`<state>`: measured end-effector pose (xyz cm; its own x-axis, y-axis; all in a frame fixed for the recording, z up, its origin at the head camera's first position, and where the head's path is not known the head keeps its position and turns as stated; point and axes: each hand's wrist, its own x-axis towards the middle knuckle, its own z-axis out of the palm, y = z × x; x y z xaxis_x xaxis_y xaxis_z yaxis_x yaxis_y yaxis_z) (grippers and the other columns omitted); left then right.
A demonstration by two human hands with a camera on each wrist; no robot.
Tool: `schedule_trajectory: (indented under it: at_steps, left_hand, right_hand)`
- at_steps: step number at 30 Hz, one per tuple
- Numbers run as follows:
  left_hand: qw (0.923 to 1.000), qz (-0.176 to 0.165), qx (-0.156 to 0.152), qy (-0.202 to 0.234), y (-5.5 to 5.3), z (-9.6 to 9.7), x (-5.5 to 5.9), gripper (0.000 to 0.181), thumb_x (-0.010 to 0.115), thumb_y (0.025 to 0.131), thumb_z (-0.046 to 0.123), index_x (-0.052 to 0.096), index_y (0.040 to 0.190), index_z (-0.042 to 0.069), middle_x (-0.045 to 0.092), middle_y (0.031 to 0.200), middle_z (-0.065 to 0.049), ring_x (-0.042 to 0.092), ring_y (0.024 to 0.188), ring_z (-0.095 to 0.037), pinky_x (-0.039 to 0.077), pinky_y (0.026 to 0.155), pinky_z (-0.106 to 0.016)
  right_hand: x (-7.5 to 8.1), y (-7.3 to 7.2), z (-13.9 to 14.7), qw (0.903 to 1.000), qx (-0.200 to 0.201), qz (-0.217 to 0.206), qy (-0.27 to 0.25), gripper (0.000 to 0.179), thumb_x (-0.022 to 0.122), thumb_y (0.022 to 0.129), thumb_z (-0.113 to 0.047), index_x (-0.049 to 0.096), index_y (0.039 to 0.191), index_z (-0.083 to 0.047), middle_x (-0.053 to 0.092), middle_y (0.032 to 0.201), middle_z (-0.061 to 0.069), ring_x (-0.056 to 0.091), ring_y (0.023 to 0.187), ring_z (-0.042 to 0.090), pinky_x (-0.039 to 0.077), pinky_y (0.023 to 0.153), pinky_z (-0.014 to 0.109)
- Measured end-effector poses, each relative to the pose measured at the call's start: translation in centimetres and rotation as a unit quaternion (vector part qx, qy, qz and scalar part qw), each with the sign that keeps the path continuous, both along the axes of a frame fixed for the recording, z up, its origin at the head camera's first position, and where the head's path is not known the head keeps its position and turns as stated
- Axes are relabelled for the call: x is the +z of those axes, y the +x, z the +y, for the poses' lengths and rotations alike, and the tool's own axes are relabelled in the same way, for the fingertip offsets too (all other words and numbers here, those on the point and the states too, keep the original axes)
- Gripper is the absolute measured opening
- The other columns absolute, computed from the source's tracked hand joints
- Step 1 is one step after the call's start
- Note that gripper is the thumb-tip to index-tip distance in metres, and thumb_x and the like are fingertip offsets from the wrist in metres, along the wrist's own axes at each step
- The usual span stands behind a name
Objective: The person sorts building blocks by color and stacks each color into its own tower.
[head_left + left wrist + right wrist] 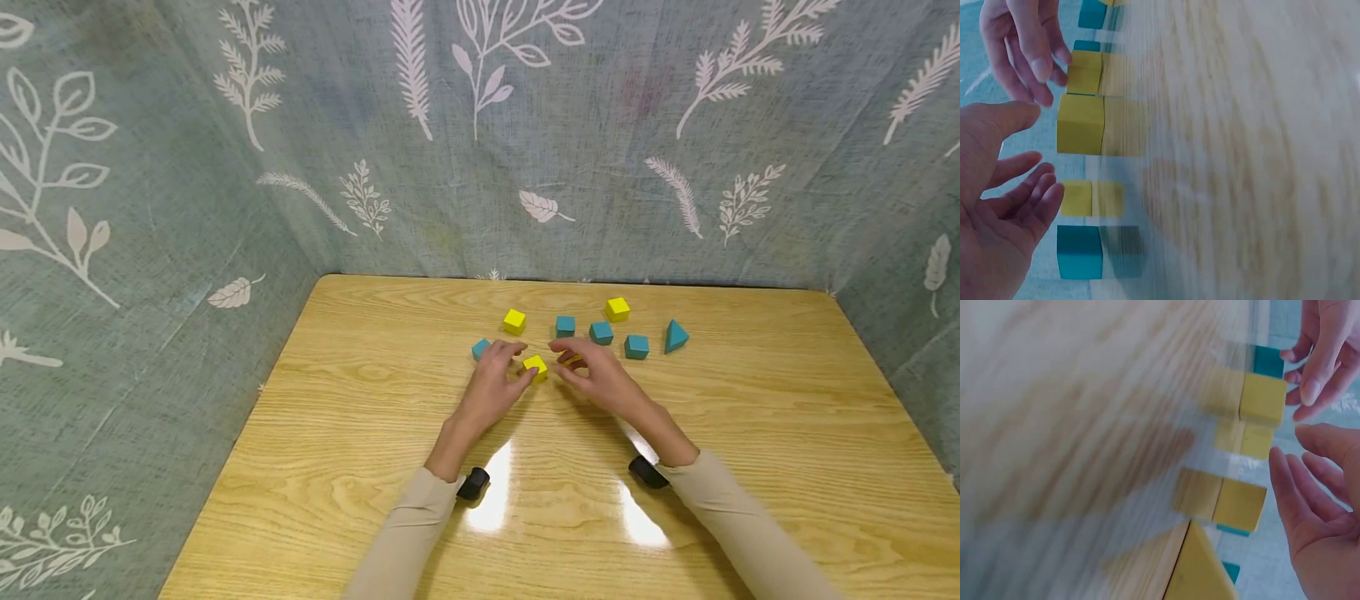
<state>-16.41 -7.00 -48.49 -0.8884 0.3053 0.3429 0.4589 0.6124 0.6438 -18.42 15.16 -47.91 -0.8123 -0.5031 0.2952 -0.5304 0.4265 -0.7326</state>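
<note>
A yellow cube sits on the table between both hands. My left hand is at its left, fingers spread and loosely bent, the thumb overlapping the cube's near side in the head view. On the other side my right hand hovers with relaxed fingers and nothing gripped. Partly covered by that hand is a second yellow cube. A yellow triangular block shows in the right wrist view, but the right hand and arm hide it from the head view. Beyond the left fingers lies a teal block.
Behind the hands stand two yellow cubes, one at left and one at right. Several teal cubes form a loose row, with a teal triangular block at its right end. A patterned curtain borders the wooden table.
</note>
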Motion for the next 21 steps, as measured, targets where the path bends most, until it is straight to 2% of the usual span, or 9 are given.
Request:
schedule_trajectory:
  at_steps: [6, 11, 21]
  left_hand:
    - [0.9994, -0.032, -0.007, -0.013, 0.0, 0.3, -0.1, 0.044, 0.077, 0.095, 0.013, 0.062, 0.131, -0.006, 0.063, 0.120, -0.021, 0.060, 0.109, -0.033, 0.055, 0.092, -0.041]
    - [0.9982, -0.058, -0.013, -0.005, 0.0, 0.4, -0.1, 0.039, 0.076, 0.095, 0.009, 0.063, 0.129, -0.006, 0.062, 0.117, -0.019, 0.065, 0.101, -0.029, 0.058, 0.086, -0.035]
    - [0.9973, -0.066, -0.029, 0.007, 0.1, 0.2, -0.2, 0.032, 0.075, 0.095, 0.005, 0.066, 0.124, -0.006, 0.063, 0.109, -0.016, 0.062, 0.095, -0.027, 0.058, 0.082, -0.034]
  right_hand:
    - [-0.2, -0.1, -0.9, 0.9996, 0.024, 0.001, 0.011, 0.038, 0.067, 0.097, 0.006, 0.059, 0.133, 0.010, 0.064, 0.128, 0.026, 0.068, 0.106, 0.038, 0.060, 0.089, 0.046]
    - [-0.4, -0.1, -1.4, 0.9991, 0.037, -0.008, 0.021, 0.038, 0.064, 0.097, 0.010, 0.059, 0.134, 0.010, 0.063, 0.131, 0.026, 0.067, 0.110, 0.038, 0.059, 0.092, 0.044]
    - [-0.2, 0.1, -1.8, 0.9985, 0.037, -0.001, 0.040, 0.034, 0.067, 0.095, 0.010, 0.062, 0.128, 0.009, 0.063, 0.127, 0.025, 0.067, 0.110, 0.038, 0.060, 0.091, 0.043]
